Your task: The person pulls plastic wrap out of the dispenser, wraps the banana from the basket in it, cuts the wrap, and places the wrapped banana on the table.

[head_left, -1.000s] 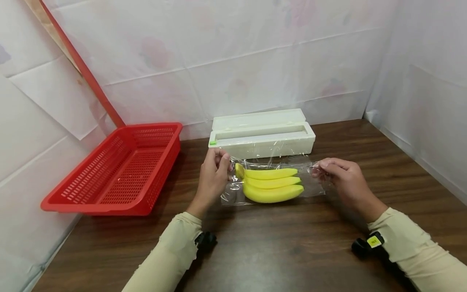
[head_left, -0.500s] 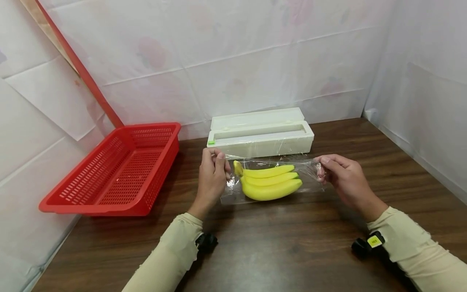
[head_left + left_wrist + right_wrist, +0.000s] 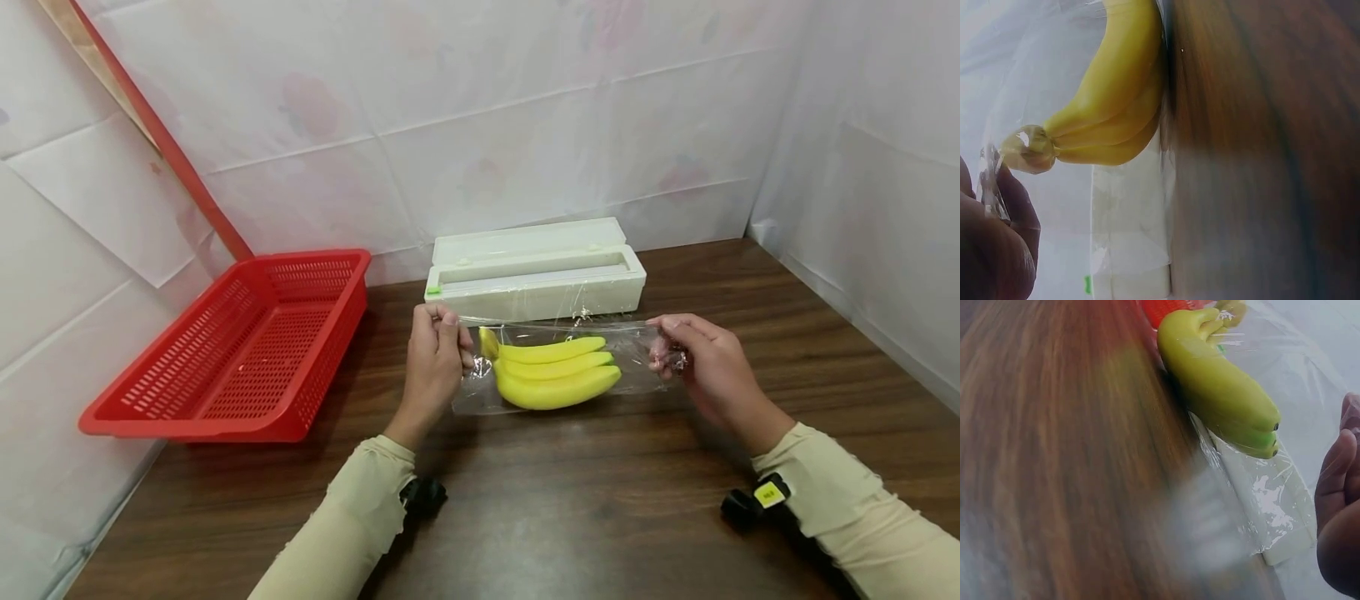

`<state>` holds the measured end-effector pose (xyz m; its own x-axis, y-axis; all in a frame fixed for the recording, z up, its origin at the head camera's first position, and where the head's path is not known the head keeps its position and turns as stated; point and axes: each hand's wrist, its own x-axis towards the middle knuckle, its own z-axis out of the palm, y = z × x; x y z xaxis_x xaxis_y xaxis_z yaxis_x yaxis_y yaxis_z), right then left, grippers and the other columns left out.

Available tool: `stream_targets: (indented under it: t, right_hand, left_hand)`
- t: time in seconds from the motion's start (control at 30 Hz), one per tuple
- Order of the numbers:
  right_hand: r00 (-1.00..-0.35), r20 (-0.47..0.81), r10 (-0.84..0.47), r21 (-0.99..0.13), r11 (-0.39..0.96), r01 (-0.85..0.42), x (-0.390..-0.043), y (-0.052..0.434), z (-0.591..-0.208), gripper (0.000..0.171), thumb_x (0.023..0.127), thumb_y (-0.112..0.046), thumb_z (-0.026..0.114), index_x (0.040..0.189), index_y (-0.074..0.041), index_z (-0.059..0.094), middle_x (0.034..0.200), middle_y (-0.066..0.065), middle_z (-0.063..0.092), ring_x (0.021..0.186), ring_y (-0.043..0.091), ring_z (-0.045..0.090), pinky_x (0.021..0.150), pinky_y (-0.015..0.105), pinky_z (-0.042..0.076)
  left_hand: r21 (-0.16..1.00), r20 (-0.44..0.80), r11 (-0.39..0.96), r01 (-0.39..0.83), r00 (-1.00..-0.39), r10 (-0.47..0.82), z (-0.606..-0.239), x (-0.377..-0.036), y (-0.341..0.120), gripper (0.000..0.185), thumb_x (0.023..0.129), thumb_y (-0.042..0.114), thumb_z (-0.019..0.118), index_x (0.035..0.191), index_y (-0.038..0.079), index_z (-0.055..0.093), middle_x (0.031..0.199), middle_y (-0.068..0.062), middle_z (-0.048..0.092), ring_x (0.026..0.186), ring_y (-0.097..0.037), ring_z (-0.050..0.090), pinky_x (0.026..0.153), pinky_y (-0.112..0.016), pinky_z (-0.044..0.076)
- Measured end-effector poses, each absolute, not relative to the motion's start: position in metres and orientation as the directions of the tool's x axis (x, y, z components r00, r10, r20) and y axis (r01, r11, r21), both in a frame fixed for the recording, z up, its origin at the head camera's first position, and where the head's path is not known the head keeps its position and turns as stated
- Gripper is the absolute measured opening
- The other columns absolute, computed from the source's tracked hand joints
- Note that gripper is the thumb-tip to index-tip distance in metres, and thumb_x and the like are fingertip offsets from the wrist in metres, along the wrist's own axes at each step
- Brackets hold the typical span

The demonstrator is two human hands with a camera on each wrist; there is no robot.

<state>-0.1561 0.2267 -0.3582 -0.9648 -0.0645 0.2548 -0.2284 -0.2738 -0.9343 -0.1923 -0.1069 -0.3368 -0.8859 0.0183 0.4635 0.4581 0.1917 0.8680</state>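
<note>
1. Starting nearest the camera, the bottom of the head view is just two beige sleeves and bare brown table [image 3: 570,517].
2. Mid-frame, the left hand [image 3: 435,367] pinches the left end of a clear plastic wrap sheet [image 3: 637,342] between thumb and fingertips, and the right hand [image 3: 705,362] pinches the right end the same way. Both are grasping film, nothing else.
3. Between the hands sits the banana bunch [image 3: 555,375], lying on the table at centre frame on the near part of the sheet, stem toward the left hand. The far edge of the film is held up over it.
4. My take on doing this well: keep the pull even on both ends so the sheet stays flat, bring that far edge toward you over the fruit, and don't let the film touch itself early, since it looks clingy and would bunch up.
5. Further back, upper centre, the white wrap dispenser box [image 3: 536,279] stands open just behind the bananas. The red basket [image 3: 232,425] is off to the left, well apart.
6. Versus a second ago: the hands have risen a touch and the film edge looks tauter and straighter. Bananas, box and basket haven't really budged.
</note>
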Motion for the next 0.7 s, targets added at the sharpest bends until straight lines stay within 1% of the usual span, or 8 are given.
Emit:
stream_targets:
  t: [0.07,0.2,0.33,0.43,0.53,0.57,0.63,0.7]
  right_hand:
    - [-0.970,0.229,-0.086,-0.933,-0.302,-0.194,-0.156,0.228,-0.357,0.023,0.106,-0.018,0.052,0.105,-0.007,0.073,0.076,0.004,0.067,0.065,0.013,0.065,0.055,0.025,0.052]
    - [-0.973,0.198,-0.116,-0.945,-0.287,-0.158,-0.156,0.232,-0.355,0.024,0.106,-0.017,0.051,0.106,-0.009,0.074,0.078,0.003,0.068,0.067,0.012,0.064,0.057,0.025,0.053]
    - [-0.975,0.174,-0.138,-0.957,-0.257,-0.135,-0.156,0.235,-0.353,0.023,0.106,-0.020,0.052,0.110,-0.009,0.073,0.085,0.004,0.072,0.074,0.013,0.068,0.062,0.026,0.055]
    - [-0.974,0.159,-0.163,-0.962,-0.249,-0.116,-0.156,0.236,-0.352,0.025,0.106,-0.023,0.053,0.115,-0.010,0.072,0.094,0.006,0.075,0.085,0.013,0.071,0.068,0.027,0.057]
    - [-0.969,0.158,-0.188,-0.962,-0.250,-0.109,-0.159,0.235,-0.354,0.028,0.106,-0.024,0.052,0.120,-0.008,0.070,0.099,0.007,0.076,0.091,0.015,0.073,0.071,0.028,0.058]
    - [-0.968,0.160,-0.192,-0.962,-0.250,-0.109,-0.159,0.235,-0.355,0.029,0.107,-0.024,0.051,0.121,-0.006,0.069,0.100,0.007,0.076,0.092,0.015,0.073,0.071,0.028,0.058]
    - [-0.967,0.162,-0.198,-0.962,-0.249,-0.110,-0.160,0.234,-0.357,0.029,0.107,-0.023,0.050,0.121,-0.007,0.069,0.100,0.007,0.076,0.092,0.015,0.073,0.071,0.028,0.058]
    - [-0.968,0.154,-0.199,-0.966,-0.238,-0.105,-0.160,0.234,-0.359,0.028,0.107,-0.024,0.050,0.120,-0.008,0.070,0.101,0.008,0.075,0.093,0.016,0.073,0.072,0.029,0.058]
  left_hand:
    - [0.877,0.449,0.172,0.449,-0.892,0.039,-0.336,-0.192,-0.107,0.011,0.109,0.013,0.042,0.104,0.004,0.043,0.078,-0.017,0.057,0.051,-0.017,0.054,0.047,-0.026,0.049]
    - [0.889,0.431,0.134,0.437,-0.899,0.069,-0.335,-0.192,-0.110,0.011,0.107,0.012,0.048,0.104,0.002,0.047,0.086,-0.024,0.057,0.053,-0.016,0.054,0.046,-0.025,0.048]
    - [0.895,0.425,0.118,0.430,-0.903,0.068,-0.335,-0.193,-0.113,0.011,0.105,0.012,0.052,0.104,0.001,0.049,0.090,-0.022,0.057,0.053,-0.019,0.055,0.045,-0.028,0.049]
    - [0.895,0.422,0.126,0.427,-0.904,0.069,-0.333,-0.194,-0.114,0.010,0.105,0.011,0.053,0.105,0.002,0.051,0.087,-0.020,0.058,0.053,-0.022,0.056,0.046,-0.031,0.050]
    - [0.888,0.426,0.161,0.431,-0.902,0.071,-0.329,-0.194,-0.115,0.009,0.104,0.010,0.055,0.104,0.002,0.052,0.080,-0.017,0.059,0.053,-0.024,0.056,0.046,-0.033,0.051]
    - [0.885,0.425,0.174,0.432,-0.902,0.074,-0.326,-0.195,-0.116,0.009,0.103,0.011,0.055,0.104,0.002,0.053,0.078,-0.016,0.059,0.054,-0.027,0.057,0.047,-0.032,0.051]
    - [0.891,0.401,0.198,0.409,-0.913,0.080,-0.317,-0.193,-0.116,0.010,0.103,0.011,0.056,0.104,0.001,0.055,0.076,-0.016,0.059,0.057,-0.034,0.059,0.047,-0.032,0.051]
    - [0.893,0.381,0.221,0.392,-0.920,0.094,-0.312,-0.195,-0.116,0.010,0.102,0.011,0.057,0.102,0.001,0.057,0.074,-0.016,0.059,0.060,-0.038,0.060,0.049,-0.033,0.051]
